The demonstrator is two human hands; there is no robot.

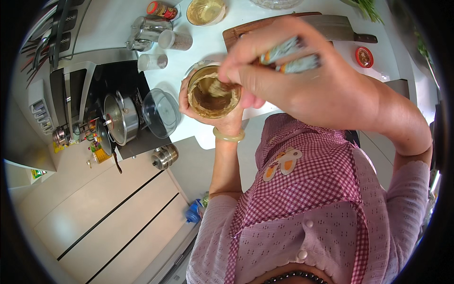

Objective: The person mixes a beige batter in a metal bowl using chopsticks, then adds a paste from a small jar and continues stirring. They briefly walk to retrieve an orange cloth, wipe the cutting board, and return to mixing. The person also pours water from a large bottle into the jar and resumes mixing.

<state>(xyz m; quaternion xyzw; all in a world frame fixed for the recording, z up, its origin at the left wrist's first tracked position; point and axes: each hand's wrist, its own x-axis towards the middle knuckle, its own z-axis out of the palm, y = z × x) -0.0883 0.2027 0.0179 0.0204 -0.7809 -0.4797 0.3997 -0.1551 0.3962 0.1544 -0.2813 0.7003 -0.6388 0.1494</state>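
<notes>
My left hand (227,121) is wrapped around a round container (214,112), tilted so its mouth faces me. Pale brown paste (217,89) coats its inner wall and clings to a lump inside. My right hand (308,87), blurred, grips a pair of chopsticks (285,54) with patterned ends. Their tips reach into the container, partly hidden behind the fingers. A pale bangle (228,135) circles my left wrist.
A cleaver (331,27) rests on a wooden cutting board (236,32) beyond my right hand. A red-rimmed lid (364,57) lies to the right. Leftward are a paste-smeared bowl (205,12), a spice jar (175,40), a clear container (161,113) and a lidded steel pot (122,119) on the cooktop.
</notes>
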